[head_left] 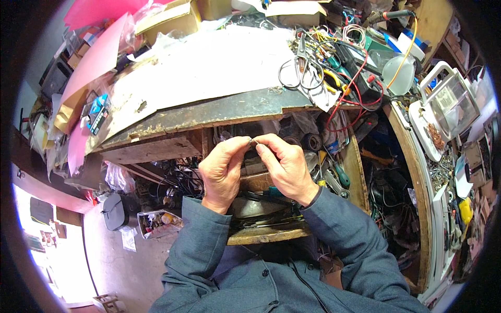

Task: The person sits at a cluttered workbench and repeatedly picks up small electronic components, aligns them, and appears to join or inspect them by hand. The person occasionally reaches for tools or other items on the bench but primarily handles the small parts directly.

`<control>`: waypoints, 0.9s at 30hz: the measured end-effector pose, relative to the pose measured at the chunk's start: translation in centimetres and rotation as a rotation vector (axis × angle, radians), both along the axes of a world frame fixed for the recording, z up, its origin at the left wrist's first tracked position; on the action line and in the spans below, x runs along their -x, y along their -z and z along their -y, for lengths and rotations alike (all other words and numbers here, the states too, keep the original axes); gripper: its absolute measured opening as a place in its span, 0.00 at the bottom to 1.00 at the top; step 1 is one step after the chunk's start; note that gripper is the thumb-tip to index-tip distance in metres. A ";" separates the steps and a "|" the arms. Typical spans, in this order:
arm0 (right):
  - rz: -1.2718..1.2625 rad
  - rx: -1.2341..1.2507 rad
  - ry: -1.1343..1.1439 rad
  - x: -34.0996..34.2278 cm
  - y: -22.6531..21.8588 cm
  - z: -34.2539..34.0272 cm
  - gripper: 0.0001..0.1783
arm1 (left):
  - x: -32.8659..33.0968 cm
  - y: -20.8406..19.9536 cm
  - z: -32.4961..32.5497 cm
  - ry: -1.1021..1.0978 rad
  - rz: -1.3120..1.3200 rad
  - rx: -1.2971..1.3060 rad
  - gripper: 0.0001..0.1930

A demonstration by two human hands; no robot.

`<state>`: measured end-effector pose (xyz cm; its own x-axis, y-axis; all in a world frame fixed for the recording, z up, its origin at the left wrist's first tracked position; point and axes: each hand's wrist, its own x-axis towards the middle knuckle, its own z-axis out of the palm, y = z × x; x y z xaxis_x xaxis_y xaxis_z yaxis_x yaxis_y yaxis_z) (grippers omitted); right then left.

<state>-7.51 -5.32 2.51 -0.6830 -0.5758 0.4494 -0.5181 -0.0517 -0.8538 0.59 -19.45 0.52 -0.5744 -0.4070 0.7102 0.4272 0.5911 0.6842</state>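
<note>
My left hand (223, 169) and my right hand (286, 166) meet fingertip to fingertip over an open drawer, just off the bench's front edge. Pinched between them is a small dark piece (253, 142), thin and short; its kind is too small to make out. Thumbs and forefingers of both hands are closed on it, and the other fingers curl in. Under my hands, the pulled-out wooden drawer (269, 236) holds several tools and loose parts, partly hidden by my wrists.
White paper (219, 68) covers much of the bench top. Scissors (301, 73), pliers (331, 81) and a black meter with red leads (360, 73) lie at the right. A soldering iron (399, 15) rests farther back. A box of parts (159, 223) stands low at the left.
</note>
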 end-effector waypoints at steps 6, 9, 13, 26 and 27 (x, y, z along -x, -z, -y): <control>-0.023 0.014 0.028 -0.2 0.4 0.1 0.06 | -0.2 -0.1 -0.2 -0.023 0.030 0.022 0.10; 0.064 -0.005 0.080 -1.1 0.5 0.3 0.05 | -0.1 -0.1 -0.6 -0.058 0.027 0.028 0.10; 0.105 0.056 0.059 -1.2 1.2 0.6 0.06 | -0.3 -0.2 -1.0 -0.068 0.038 -0.026 0.09; 0.201 0.000 -0.073 0.5 0.5 -0.2 0.06 | -0.2 -0.1 -0.8 0.001 0.058 -0.095 0.10; 0.016 -0.015 0.019 0.1 0.4 -0.1 0.06 | -0.2 0.1 -0.9 -0.010 0.078 -0.113 0.10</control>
